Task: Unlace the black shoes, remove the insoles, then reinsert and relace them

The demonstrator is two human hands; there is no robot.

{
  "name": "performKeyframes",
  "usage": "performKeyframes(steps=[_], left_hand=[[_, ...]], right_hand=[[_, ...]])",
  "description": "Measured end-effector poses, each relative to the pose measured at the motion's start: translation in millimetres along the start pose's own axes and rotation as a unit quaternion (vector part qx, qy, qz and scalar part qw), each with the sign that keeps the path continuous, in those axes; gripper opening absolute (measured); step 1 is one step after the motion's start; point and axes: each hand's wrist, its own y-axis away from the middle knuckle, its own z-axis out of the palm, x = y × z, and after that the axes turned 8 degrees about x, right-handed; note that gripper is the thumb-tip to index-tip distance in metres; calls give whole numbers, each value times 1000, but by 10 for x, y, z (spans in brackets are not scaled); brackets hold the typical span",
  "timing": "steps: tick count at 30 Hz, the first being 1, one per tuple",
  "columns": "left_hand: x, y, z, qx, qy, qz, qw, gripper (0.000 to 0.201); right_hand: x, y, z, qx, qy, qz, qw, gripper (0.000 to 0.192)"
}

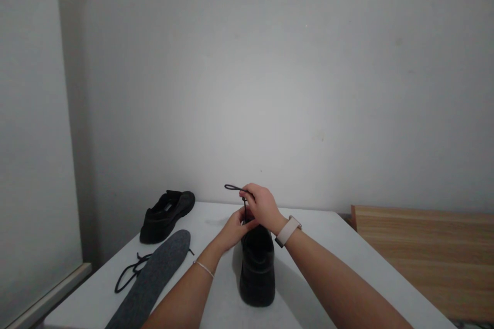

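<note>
Both hands are lacing the black shoe [257, 267]: right hand [262, 204] pinching the shoelace [235, 187] (looped upward), left hand [235, 227] steadying the tongue, grip unclear; next, pulling needs even tension.

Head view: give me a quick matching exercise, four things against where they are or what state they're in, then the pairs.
Things:
1. shoe in front
2. second shoe
3. grey insole
4. right hand

Places or states:
A. lies flat at the left, over a loose lace
B. pinches a lace loop, raised above the shoe
C. stands at the far left of the white table, near the wall
D. stands between both forearms, the left hand at its top

Pairs: 1-D, 2-C, 3-A, 4-B
</note>
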Motion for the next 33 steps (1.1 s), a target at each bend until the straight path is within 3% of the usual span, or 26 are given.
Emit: performKeyframes(steps=[5,11,16,21,26,29,33], left_hand=[[27,12,2,-1,-4,-7,1000,34],[-26,-13,-22,34,-10,-14,999,41],[-90,-64,-89,115,46,-9,992,43],[-71,-97,-201,214,96,-7,972,46],[-22,-123,-328,322,99,30,941,48],[-18,-130,-331,325,97,29,940,47],[-37,-122,-234,257,91,15,962,45]], right_hand=[[-154,-242,-91,141,-97,34,985,24],[-202,-381,-263,200,-108,31,973,29],[22,-311,-370,145,-92,52,984,30],[455,-87,-432,81,-25,118,989,34],[906,160,-541,57,-34,203,977,40],[1066,197,-646,127,-79,253,956,43],[1020,51,-842,311,-148,244,906,42]])
